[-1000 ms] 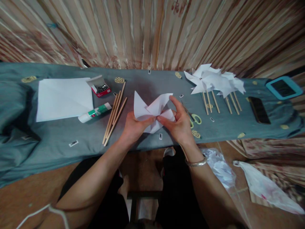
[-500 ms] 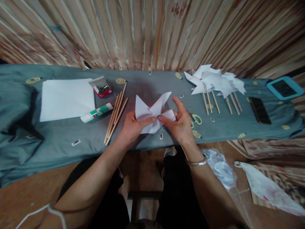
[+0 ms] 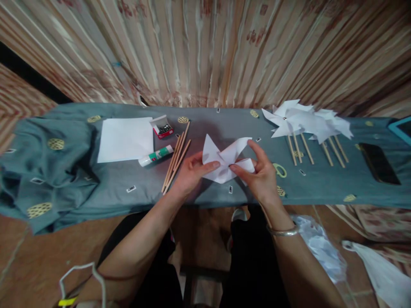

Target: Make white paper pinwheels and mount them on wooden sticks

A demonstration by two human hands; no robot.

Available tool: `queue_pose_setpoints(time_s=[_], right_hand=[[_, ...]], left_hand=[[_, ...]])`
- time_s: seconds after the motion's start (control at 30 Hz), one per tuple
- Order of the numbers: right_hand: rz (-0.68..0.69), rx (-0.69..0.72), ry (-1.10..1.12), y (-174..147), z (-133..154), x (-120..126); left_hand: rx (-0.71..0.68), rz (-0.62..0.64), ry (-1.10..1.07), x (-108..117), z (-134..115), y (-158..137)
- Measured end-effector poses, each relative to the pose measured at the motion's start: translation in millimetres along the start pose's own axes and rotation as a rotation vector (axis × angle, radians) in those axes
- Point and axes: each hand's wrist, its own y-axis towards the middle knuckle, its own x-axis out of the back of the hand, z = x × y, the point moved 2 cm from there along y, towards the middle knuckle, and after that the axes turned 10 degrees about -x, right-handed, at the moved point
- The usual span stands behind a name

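Observation:
A white paper pinwheel (image 3: 221, 174) without a stick is held over the cloth between my two hands. My left hand (image 3: 192, 173) pinches its left side, thumb lying on top near the middle. My right hand (image 3: 258, 171) grips the right side, its thumb pressed close to the centre and its index finger stretched up to the tip of the upper right blade. Something small and dark shows at the centre by my right thumb; I cannot make out what. Several wooden sticks (image 3: 176, 160) lie just left of my left hand. Yellow-green scissors (image 3: 280, 170) lie partly hidden behind my right hand.
Left on the grey-green cloth (image 3: 125, 177) lie white paper sheets (image 3: 125, 139), a glue stick (image 3: 156, 155) and a red box of metal pins (image 3: 163, 129). Several pinwheels on sticks (image 3: 308, 122) and a black phone (image 3: 379, 163) are at right. A striped curtain (image 3: 205, 55) hangs behind.
The view has shifted, so everything appears further right and slightly lower. My right index finger has come onto the upper right blade's tip. Both hands still hold the pinwheel.

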Motion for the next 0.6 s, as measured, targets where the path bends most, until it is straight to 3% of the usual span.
queue_pose_setpoints(time_s=[0.1,0.17,0.23,0.33,0.47,0.6], right_hand=[[-0.031,0.005,-0.018,-2,4,4],[-0.045,0.004,-0.023,-3,6,7],[-0.055,0.004,-0.021,-4,7,9],[-0.043,0.022,-0.036,-8,7,9],[0.026,0.072,-0.072,-13,3,4],[0.076,0.104,-0.029,-16,0,-1]], left_hand=[[-0.088,-0.005,0.013,17,-10,1],[-0.205,-0.086,0.169,37,-18,6],[-0.380,-0.153,0.548,59,-27,14],[-0.525,-0.038,1.161,80,-31,26],[-0.524,0.088,1.620,82,-26,34],[-0.515,0.124,1.779,74,-22,34]])
